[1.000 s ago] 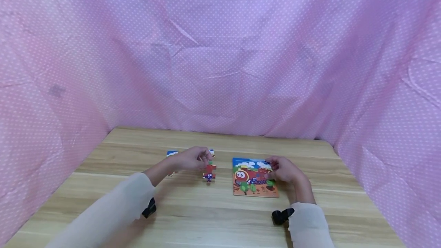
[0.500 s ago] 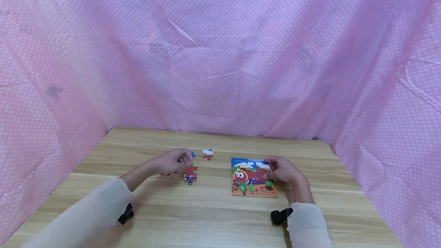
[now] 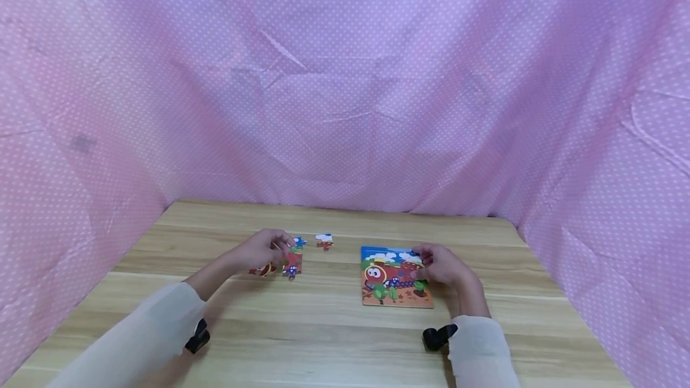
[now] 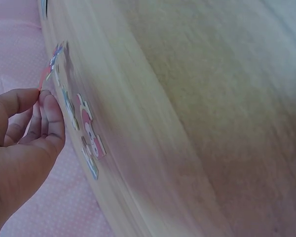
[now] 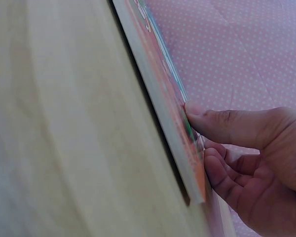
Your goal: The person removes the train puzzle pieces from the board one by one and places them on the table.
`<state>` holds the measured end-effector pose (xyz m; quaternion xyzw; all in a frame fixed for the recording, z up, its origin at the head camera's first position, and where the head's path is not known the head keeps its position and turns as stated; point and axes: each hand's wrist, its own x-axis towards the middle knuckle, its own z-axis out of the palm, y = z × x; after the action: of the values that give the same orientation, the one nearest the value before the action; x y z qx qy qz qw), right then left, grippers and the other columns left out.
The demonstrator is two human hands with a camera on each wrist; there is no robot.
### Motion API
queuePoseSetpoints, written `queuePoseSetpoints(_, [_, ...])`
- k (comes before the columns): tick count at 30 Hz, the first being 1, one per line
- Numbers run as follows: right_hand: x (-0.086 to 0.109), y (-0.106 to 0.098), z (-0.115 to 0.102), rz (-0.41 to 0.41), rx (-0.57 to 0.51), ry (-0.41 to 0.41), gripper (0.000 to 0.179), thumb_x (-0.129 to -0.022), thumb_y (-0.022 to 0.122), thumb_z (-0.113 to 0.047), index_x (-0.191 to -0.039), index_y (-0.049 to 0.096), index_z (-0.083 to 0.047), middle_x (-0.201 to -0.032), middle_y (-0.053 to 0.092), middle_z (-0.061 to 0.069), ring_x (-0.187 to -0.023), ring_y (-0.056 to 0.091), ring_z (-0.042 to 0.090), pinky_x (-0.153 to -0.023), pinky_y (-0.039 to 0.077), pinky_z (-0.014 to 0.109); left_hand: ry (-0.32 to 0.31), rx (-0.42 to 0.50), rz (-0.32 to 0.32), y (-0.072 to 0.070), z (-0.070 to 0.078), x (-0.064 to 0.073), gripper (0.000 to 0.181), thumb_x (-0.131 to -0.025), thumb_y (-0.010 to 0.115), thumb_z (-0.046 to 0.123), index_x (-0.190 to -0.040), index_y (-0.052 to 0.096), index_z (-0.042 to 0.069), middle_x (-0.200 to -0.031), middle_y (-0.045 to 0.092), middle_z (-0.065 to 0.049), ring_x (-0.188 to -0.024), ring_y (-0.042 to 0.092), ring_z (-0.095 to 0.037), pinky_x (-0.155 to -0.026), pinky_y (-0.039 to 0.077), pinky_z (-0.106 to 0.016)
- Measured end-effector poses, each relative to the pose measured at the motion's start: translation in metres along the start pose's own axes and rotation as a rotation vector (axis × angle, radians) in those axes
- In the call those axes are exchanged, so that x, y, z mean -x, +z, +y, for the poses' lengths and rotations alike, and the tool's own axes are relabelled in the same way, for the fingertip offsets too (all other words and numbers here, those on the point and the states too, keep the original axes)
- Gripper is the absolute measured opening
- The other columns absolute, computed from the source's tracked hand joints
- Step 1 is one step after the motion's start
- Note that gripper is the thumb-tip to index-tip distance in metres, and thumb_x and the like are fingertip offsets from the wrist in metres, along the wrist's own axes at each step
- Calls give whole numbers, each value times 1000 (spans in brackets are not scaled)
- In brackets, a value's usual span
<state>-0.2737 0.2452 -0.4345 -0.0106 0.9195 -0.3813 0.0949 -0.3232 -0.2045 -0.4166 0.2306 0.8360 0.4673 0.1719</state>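
Observation:
My left hand (image 3: 261,250) pinches a red jigsaw piece (image 3: 293,263) with a small purple-and-white vehicle on it, between thumb and fingertips. The piece is tilted just above the table in the left wrist view. Loose pieces lie about that hand: a blue one (image 3: 299,242) behind, a red one (image 3: 264,270) partly under it. At the right, my right hand (image 3: 443,264) grips the right edge of a square picture puzzle board (image 3: 396,299), thumb on the face and fingers at its side. The board shows a red cartoon face, clouds and plants; its upper right is covered by the fingers.
Another loose piece (image 3: 324,241), white and red, lies between the hands towards the back. The wooden table (image 3: 323,328) ends at a pink dotted curtain (image 3: 345,106) behind and on both sides. A black wrist device (image 3: 197,337) sits at the left sleeve.
My left hand has moved left with the red piece, then slightly up from the half-second frame, uncovering the white-and-red piece at the back. The right hand stays on the board.

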Motion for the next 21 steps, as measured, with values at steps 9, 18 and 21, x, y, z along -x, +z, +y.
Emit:
queuePoseSetpoints(9, [0, 0, 0, -1, 1, 2, 52, -88, 80, -7, -137, 62, -8, -118, 60, 11, -107, 53, 29, -96, 46, 49, -46, -30, 27, 2, -7, -6, 24, -96, 58, -9, -119, 64, -6, -101, 64, -12, -88, 60, -21, -73, 55, -31])
queuePoseSetpoints(18, [0, 0, 1, 4, 20, -4, 52, -88, 81, -9, -137, 62, -7, -120, 60, 13, -107, 54, 30, -97, 45, 52, -82, -71, 78, 2, -12, -10, 19, -95, 61, -9, -111, 69, -4, -97, 68, -10, -83, 60, -18, -68, 53, -27])
queuePoseSetpoints(21, [1, 0, 0, 6, 22, -7, 52, -88, 80, -8, -136, 62, -7, -119, 60, 12, -107, 53, 29, -97, 45, 51, -75, -101, 82, 1, -13, -10, 17, -95, 62, -9, -109, 70, -4, -95, 68, -9, -82, 59, -17, -68, 52, -27])
